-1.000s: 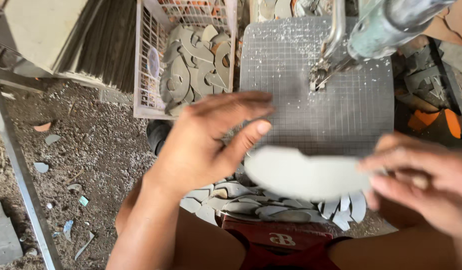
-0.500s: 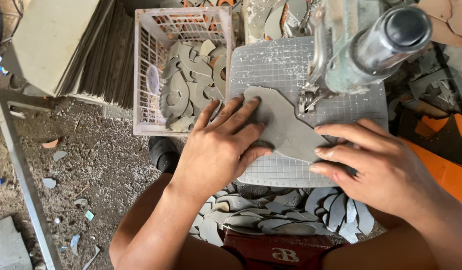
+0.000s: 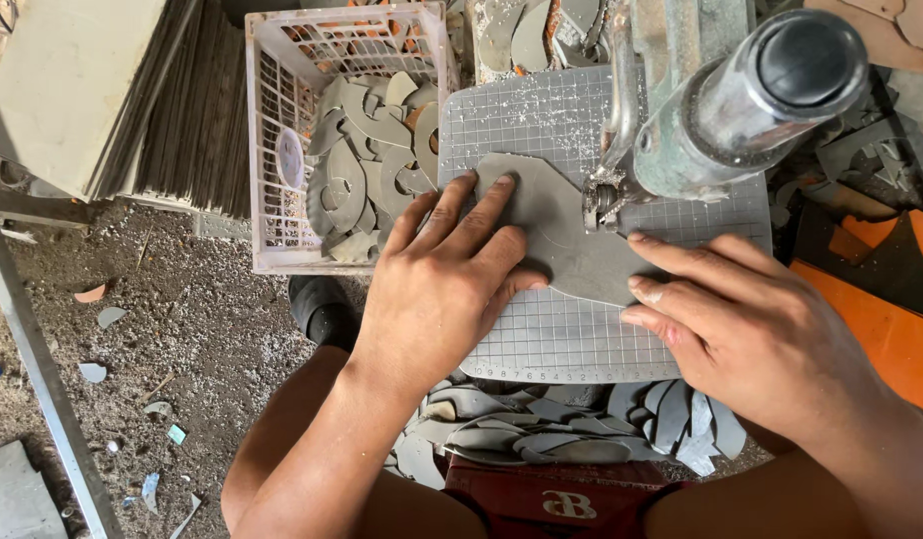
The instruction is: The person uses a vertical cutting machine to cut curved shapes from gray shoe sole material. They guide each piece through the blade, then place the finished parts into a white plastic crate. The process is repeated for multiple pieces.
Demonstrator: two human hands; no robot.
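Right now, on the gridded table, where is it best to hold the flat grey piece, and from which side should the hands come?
Probably flat from above, on the two broad ends of the grey piece, as the left hand and right hand do now. It lies flat, so pressing down suits it. Keep the fingers off the middle, where the machine head meets it.

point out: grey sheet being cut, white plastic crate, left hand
grey sheet (image 3: 566, 250), head view, bare flat middle between the hands.
white plastic crate (image 3: 272, 150), head view, left lattice wall.
left hand (image 3: 441, 289), head view, back of the hand, pressing on the sheet.
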